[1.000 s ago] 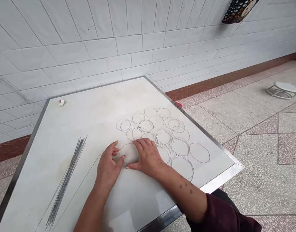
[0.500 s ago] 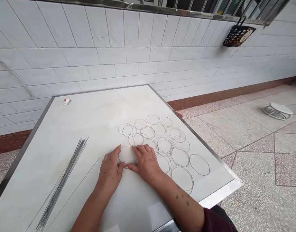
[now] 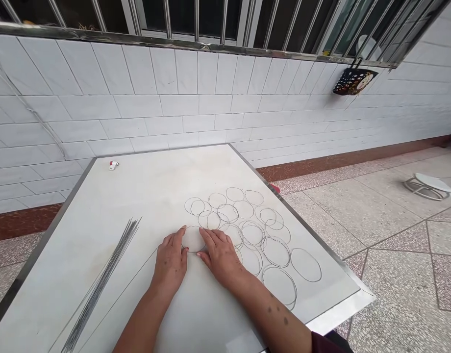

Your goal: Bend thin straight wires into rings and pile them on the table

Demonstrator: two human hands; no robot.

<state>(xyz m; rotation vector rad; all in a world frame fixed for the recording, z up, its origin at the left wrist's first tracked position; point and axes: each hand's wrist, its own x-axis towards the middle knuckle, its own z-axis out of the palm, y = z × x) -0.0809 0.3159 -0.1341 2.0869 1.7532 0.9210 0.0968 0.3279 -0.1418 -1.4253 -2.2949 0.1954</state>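
The left hand [image 3: 170, 259] and right hand [image 3: 222, 256] are flanking 1 thin, dark-grey, round metal-wire ring [image 3: 193, 252] on the smooth, white, metal-edged desk [image 3: 162, 184], fingers curling about its sides — whether they're clamping it, I cannot tell. Being springy, it could be uncurling if either hand slackens — or snagging the overlapping grey wire rings [image 3: 263, 239] lying nearby.

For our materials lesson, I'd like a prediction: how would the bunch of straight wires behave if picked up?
The bunch of straight wires would probably feel springy rather than floppy, lying nearly straight. It may splay or slip apart, since no tie shows around it.
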